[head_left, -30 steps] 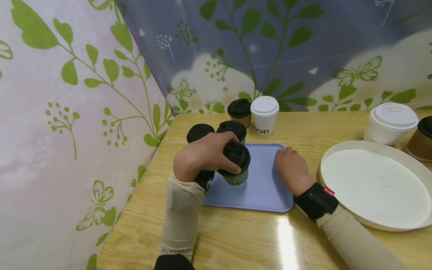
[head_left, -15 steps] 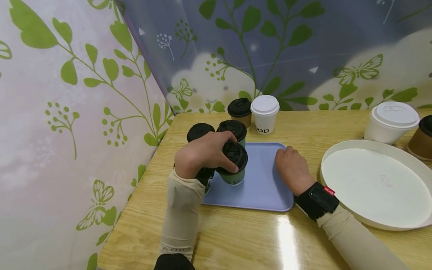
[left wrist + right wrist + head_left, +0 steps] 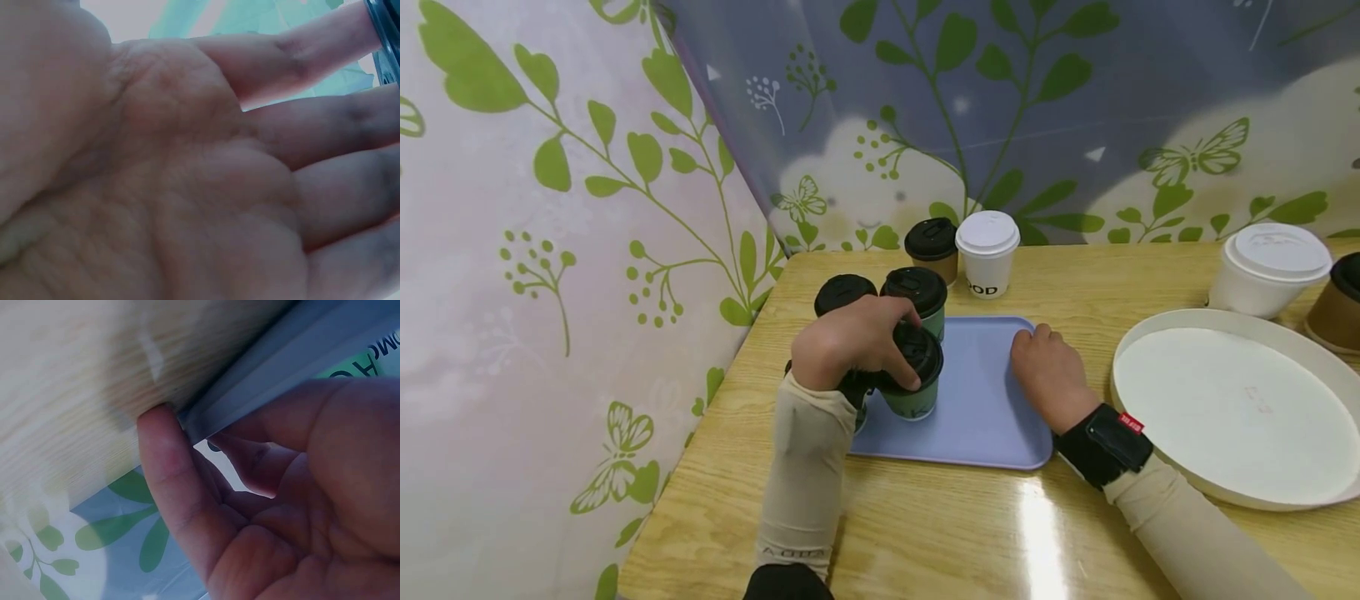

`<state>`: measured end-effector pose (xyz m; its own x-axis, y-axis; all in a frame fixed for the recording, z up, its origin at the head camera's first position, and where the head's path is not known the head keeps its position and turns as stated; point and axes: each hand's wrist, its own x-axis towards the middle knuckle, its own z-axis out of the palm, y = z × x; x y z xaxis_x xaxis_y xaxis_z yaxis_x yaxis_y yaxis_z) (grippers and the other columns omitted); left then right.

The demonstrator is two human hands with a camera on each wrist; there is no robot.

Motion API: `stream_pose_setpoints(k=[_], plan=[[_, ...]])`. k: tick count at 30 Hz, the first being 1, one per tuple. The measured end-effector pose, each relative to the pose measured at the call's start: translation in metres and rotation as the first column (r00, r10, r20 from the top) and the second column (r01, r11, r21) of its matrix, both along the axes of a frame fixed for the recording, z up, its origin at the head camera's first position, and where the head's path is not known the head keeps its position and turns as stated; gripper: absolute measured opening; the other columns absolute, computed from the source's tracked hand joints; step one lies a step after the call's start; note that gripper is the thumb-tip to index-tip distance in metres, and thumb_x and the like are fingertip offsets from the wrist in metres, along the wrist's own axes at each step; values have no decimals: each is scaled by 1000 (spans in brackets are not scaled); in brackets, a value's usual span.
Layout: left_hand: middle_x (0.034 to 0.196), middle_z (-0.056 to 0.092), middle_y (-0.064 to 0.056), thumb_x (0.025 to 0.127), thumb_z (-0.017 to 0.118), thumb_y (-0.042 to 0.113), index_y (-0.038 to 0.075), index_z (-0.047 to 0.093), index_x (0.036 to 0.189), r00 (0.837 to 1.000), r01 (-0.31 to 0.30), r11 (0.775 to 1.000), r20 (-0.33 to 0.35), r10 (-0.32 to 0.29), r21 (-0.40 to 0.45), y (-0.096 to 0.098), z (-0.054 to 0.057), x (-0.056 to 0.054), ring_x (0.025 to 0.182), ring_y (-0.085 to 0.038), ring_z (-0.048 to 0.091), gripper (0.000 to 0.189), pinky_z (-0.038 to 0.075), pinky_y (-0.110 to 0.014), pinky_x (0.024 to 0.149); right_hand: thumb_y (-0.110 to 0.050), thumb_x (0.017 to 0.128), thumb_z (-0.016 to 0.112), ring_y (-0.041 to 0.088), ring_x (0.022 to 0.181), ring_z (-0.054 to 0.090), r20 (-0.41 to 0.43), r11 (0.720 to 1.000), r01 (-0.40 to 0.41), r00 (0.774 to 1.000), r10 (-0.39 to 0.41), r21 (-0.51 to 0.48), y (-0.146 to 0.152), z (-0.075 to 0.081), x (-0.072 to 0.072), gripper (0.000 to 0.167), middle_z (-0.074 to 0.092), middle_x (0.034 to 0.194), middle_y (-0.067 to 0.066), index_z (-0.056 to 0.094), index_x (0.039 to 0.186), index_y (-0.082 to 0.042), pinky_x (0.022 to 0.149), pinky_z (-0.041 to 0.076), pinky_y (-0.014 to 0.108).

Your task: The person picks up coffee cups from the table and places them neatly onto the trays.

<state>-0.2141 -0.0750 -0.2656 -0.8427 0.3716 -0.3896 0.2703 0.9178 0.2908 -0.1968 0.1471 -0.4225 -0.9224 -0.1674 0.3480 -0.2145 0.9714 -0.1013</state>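
My left hand (image 3: 848, 343) grips a green paper cup (image 3: 913, 402) from above, thumb and fingers round its black lid. The cup stands upright at the left part of a lavender tray (image 3: 988, 392), its base close over the surface. Behind it is a second green cup (image 3: 934, 323) with a black lid. Another black-lidded cup (image 3: 844, 292) stands left of that one, and one more is mostly hidden under my left wrist. With my right hand (image 3: 1051, 375) I pinch the tray's right rim; the right wrist view shows thumb and fingers on the tray edge (image 3: 250, 384).
Behind the tray stand a brown cup (image 3: 934, 258) with a black lid and a white lidded cup (image 3: 987, 265). A round white tray (image 3: 1232, 417) lies at the right. Beyond it are a white lidded tub (image 3: 1262, 279) and another brown cup (image 3: 1337, 308). Patterned walls border the wooden table (image 3: 940, 533).
My left hand has shifted the green cup slightly left across the tray, toward the other cups. The right hand keeps its hold on the tray's rim.
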Motion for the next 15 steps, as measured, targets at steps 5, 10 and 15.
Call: stream_pose_setpoints(k=[5, 10, 15], plan=[[145, 56, -2, 76, 95, 29, 21, 60, 138, 1000, 14, 1000, 18, -14, 3, -1, -1, -2, 122, -19, 54, 72, 48, -42, 100, 12, 95, 49, 42, 68, 62, -10, 1000, 0, 1000, 0, 7, 0, 0, 0, 16, 54, 77, 29, 52, 79, 13, 53, 55, 53], [142, 58, -2, 76, 95, 28, 19, 61, 137, 1000, 19, 1000, 25, -19, -13, 0, -1, -3, 118, -20, 56, 71, 49, -41, 98, 12, 95, 50, 41, 68, 62, -20, 1000, -2, 1000, 2, 6, 0, -1, 0, 16, 53, 76, 28, 52, 79, 13, 52, 55, 52], [139, 58, -2, 75, 96, 27, 19, 60, 137, 999, -2, 1000, 50, 3, -9, 1, -1, -4, 117, -21, 56, 72, 49, -42, 97, 12, 94, 52, 41, 67, 62, -32, 1000, -8, 999, 8, 16, 0, -2, -1, 15, 53, 75, 28, 52, 78, 13, 52, 55, 51]])
